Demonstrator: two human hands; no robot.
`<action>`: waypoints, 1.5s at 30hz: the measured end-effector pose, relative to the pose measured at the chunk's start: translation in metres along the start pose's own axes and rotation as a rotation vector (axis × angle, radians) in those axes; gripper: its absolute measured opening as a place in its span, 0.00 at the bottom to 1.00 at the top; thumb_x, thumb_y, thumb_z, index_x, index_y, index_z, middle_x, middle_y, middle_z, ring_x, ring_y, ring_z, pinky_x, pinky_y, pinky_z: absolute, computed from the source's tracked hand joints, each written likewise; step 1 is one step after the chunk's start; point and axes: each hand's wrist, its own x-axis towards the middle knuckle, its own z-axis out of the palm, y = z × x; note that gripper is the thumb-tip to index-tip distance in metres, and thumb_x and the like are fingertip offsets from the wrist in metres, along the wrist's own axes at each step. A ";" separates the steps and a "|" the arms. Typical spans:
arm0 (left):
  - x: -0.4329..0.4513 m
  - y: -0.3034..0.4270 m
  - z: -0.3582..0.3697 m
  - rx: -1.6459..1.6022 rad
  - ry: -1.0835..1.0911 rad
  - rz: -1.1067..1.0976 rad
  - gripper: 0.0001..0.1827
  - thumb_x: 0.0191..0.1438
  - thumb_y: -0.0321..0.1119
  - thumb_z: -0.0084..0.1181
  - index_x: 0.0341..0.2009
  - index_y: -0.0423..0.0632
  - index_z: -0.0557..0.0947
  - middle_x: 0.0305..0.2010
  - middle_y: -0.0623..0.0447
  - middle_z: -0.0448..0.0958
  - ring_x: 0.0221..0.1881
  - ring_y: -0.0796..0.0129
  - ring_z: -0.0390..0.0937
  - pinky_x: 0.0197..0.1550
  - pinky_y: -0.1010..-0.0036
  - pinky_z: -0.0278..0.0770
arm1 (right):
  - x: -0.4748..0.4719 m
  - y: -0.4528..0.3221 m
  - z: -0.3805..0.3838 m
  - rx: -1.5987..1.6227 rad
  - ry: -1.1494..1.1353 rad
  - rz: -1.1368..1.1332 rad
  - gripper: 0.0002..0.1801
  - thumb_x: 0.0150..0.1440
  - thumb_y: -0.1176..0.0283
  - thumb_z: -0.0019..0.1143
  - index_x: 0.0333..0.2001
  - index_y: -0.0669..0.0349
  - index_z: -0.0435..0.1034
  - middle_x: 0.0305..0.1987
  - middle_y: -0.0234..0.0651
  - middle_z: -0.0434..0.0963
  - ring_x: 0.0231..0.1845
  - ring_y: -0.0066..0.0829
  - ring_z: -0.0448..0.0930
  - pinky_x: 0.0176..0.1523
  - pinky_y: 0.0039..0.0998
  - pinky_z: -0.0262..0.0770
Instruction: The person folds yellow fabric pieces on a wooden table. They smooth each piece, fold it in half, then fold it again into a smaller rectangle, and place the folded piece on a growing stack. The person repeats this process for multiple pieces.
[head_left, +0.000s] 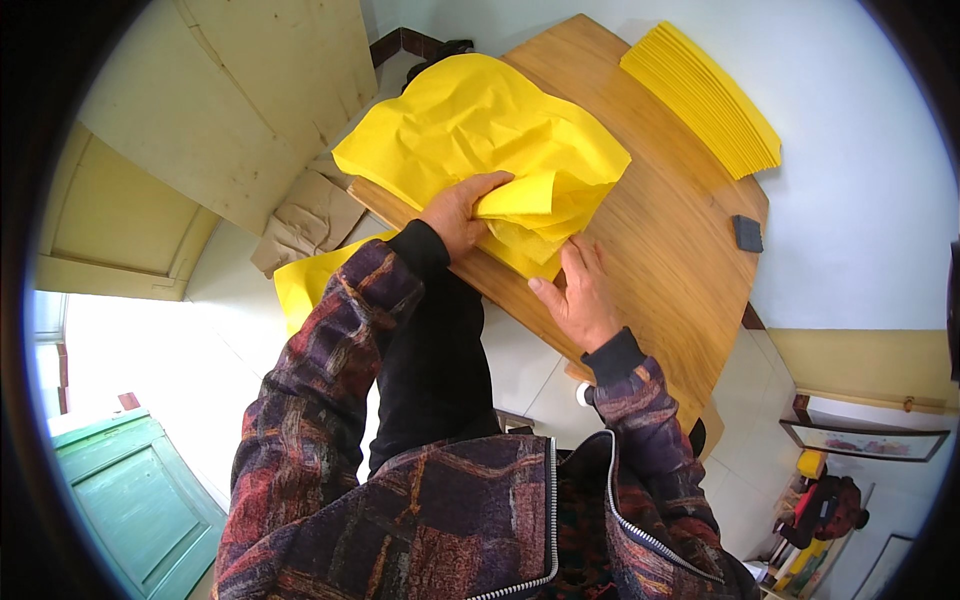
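Note:
A large creased yellow sheet (480, 112), fabric-like in look, spreads over the near left edge of a wooden table (660, 262). My left hand (461, 214) grips a folded part of it, thumb on top and the other fingers partly hidden. Thinner yellow layers (544, 238) bunch beneath that fold. At their right side is my right hand (577, 292), thumb and fingers apart, fingertips at the sheet's lower right edge. Whether they touch it is unclear. Another yellow piece (319, 281) shows beyond my left forearm.
Along the table's wall side lies a neat pile of yellow folded pieces (701, 101). A dark grey block (747, 233) rests near the right corner. Crumpled brown paper or cardboard (311, 217) is at left. A green door (142, 495) and what seems a person (829, 506) appear farther off.

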 end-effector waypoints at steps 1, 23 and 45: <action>0.001 -0.002 0.001 -0.079 0.016 0.015 0.28 0.48 0.21 0.58 0.57 0.44 0.72 0.52 0.41 0.76 0.54 0.52 0.73 0.57 0.70 0.69 | -0.007 -0.001 -0.001 0.007 0.064 -0.032 0.34 0.55 0.54 0.57 0.60 0.61 0.61 0.63 0.48 0.63 0.66 0.48 0.62 0.66 0.55 0.50; 0.002 0.004 -0.015 -0.133 -0.223 0.063 0.43 0.42 0.33 0.70 0.64 0.49 0.65 0.62 0.45 0.66 0.65 0.54 0.60 0.68 0.66 0.55 | 0.018 -0.003 0.007 -0.079 -0.081 -0.026 0.33 0.58 0.48 0.51 0.60 0.58 0.63 0.60 0.50 0.67 0.64 0.49 0.63 0.68 0.54 0.47; 0.006 -0.005 -0.015 -0.222 -0.228 0.017 0.40 0.45 0.29 0.64 0.64 0.47 0.64 0.62 0.43 0.68 0.63 0.54 0.64 0.66 0.69 0.59 | 0.015 0.007 0.000 0.101 -0.128 -0.016 0.31 0.50 0.70 0.55 0.59 0.63 0.60 0.59 0.54 0.65 0.63 0.55 0.61 0.68 0.53 0.48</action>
